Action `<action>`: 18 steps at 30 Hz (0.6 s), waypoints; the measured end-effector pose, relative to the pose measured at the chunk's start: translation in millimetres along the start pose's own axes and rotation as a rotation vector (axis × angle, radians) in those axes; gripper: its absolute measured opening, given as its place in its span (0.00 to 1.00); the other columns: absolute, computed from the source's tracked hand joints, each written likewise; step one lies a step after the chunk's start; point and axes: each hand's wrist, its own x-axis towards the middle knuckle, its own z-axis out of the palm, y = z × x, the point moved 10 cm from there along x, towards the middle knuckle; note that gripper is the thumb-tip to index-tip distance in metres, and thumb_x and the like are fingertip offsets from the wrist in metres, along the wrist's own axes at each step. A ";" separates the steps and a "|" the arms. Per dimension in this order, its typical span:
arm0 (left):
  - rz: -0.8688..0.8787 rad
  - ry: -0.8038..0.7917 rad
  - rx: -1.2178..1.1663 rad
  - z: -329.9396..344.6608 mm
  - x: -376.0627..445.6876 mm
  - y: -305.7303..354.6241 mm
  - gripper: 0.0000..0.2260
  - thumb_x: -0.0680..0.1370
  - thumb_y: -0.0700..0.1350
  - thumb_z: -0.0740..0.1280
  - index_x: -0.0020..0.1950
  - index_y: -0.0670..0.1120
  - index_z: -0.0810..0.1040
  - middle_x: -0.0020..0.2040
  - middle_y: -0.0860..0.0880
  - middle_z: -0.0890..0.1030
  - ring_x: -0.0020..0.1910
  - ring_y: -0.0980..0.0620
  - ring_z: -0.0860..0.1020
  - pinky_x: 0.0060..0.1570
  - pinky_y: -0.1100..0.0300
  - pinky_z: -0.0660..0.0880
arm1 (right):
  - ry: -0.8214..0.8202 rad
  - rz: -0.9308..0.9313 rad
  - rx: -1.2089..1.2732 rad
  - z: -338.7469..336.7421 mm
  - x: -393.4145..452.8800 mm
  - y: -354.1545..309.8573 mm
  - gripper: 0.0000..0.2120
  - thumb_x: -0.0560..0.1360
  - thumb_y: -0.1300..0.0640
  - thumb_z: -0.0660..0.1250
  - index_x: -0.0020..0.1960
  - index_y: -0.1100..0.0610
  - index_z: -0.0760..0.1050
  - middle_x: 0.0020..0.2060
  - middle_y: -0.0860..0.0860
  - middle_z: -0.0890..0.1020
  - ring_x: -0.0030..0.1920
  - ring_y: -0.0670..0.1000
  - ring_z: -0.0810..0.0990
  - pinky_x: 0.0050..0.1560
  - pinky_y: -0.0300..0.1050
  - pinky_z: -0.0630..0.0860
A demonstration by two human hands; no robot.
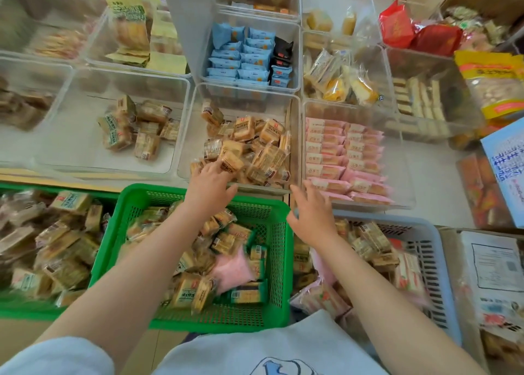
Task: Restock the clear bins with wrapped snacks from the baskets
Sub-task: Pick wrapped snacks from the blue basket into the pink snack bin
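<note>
Left hand, reaching over the near wall of the centre clear bin, fingers closed on a tan wrapped snack at the front of the pile of like tan packets that fills the bin. Right hand, fingers spread apart and holding nothing, hovering at 3 o'clock of the left hand, above the gap between the green basket and the grey basket. The green basket, at 6 o'clock of the centre bin, contains tan packets, a few green-wrapped ones and one pink packet. The grey basket holds mixed tan and pale pink-printed packets. A second green basket, at 9 o'clock of the first, is heaped with tan and brown packets. At 3 o'clock of the centre bin, a clear bin carries pink wrapped cakes laid in two ordered rows. At 9 o'clock, a clear bin holds only a small cluster of tan packets. At 12 o'clock, a smaller clear bin contains rows of blue packets with several black packets along its right side.
</note>
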 end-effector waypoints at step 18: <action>0.034 -0.009 -0.311 85.4 -146.5 -18.7 0.17 0.77 0.48 0.61 0.63 0.44 0.79 0.54 0.46 0.78 0.52 0.45 0.75 0.50 0.50 0.74 | -0.504 0.466 0.670 205.7 -68.2 -52.9 0.33 0.80 0.53 0.67 0.80 0.58 0.58 0.73 0.56 0.71 0.68 0.57 0.74 0.61 0.49 0.73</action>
